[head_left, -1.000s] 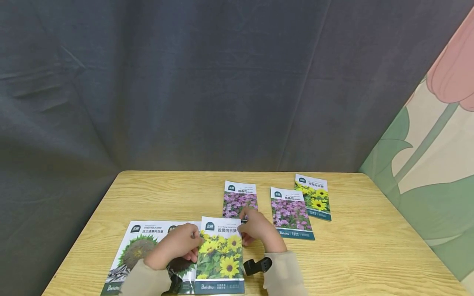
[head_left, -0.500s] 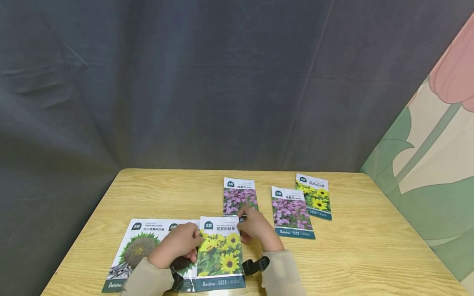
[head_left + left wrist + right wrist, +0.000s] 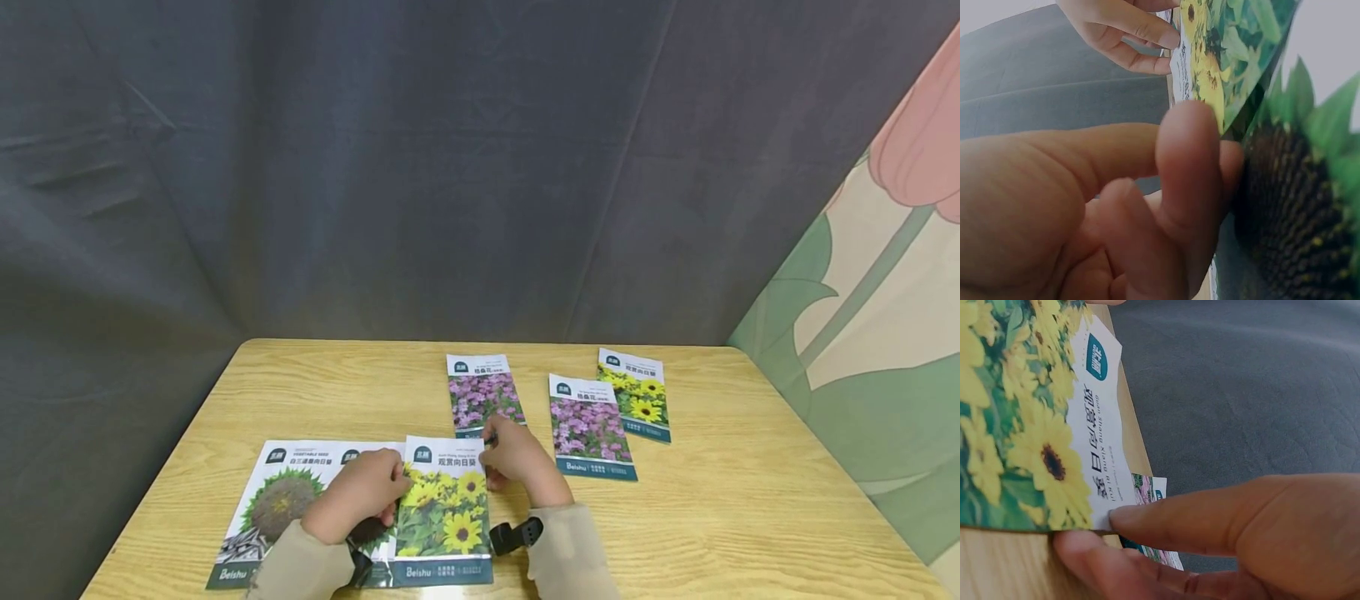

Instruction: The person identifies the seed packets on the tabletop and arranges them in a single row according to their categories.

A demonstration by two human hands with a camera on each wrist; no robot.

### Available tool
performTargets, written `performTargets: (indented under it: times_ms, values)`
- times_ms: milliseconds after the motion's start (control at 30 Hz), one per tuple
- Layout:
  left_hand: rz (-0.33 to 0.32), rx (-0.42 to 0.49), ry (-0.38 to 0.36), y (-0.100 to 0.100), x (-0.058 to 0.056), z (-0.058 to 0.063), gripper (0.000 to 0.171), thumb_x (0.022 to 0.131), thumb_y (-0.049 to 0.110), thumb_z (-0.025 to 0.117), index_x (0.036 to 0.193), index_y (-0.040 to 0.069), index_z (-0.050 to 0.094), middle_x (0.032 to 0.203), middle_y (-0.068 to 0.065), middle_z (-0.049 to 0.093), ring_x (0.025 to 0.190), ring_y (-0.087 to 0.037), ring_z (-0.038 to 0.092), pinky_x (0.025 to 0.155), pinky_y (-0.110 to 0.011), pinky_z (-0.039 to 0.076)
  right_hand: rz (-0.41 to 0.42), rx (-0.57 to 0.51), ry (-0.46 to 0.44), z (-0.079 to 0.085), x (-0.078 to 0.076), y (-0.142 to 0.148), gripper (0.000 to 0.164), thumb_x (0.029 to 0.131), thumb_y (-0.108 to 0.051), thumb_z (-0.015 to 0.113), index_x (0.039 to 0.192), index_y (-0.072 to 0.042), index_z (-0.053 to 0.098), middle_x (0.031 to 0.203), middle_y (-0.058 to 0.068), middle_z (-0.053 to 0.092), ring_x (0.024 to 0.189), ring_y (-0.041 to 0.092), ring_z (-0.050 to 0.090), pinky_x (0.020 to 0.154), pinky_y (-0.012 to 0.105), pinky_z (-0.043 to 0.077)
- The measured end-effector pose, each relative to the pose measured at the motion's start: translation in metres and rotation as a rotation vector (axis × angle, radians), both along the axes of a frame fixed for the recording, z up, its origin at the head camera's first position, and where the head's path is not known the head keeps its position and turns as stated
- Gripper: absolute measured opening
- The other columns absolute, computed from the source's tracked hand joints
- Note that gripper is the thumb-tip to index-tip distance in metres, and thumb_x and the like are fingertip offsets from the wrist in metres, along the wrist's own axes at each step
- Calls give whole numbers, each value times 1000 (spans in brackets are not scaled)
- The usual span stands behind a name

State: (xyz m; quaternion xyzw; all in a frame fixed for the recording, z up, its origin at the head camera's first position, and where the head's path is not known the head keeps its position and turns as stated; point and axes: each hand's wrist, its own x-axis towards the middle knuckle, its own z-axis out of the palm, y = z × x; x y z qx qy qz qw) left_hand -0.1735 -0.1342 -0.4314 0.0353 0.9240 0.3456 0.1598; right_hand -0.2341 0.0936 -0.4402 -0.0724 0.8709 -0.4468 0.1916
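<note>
A seed packet with yellow flowers (image 3: 442, 517) lies at the front middle, overlapping the right side of a sunflower seed packet (image 3: 375, 575). My left hand (image 3: 367, 483) pinches its left edge; the left wrist view shows the bent fingers and thumb (image 3: 1129, 150) meeting there, close over the dark sunflower head. On the opposite side my right hand (image 3: 517, 458) pinches the packet near its upper right corner. The right wrist view has the thumb (image 3: 1179, 519) on top and a finger (image 3: 1085, 550) under that edge. Just beyond my right fingertips lies a purple-flower packet (image 3: 483, 396).
Another sunflower packet (image 3: 277, 504) lies at the left front. To the right sits a second purple-flower packet (image 3: 588, 425), partly covering another yellow-flower packet (image 3: 641, 400). The wooden table (image 3: 712, 517) ends at a dark cloth (image 3: 450, 167) behind.
The purple-flower packet beyond my right hand has slid slightly away and left and turned a little. Both hands keep their hold on the yellow-flower packet, nearly still.
</note>
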Motion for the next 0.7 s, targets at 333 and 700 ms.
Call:
performTargets:
  times_ms: [333,700]
  values:
    - [-20,-65,22,-1,-1,-1,31,97,13,67,69,9,54,49,-3,53,46,-19,56,62,-34,46,42,1,-26,7,5,0,17,90,7,65,102,0,54,61,15,60,44,17,61,47,32,56]
    - [-27,-91,31,1,1,2,32,95,13,70,68,9,53,49,-3,54,45,-19,55,63,-35,47,40,-19,-50,7,5,0,24,91,7,65,111,0,54,60,17,61,43,17,59,47,31,55]
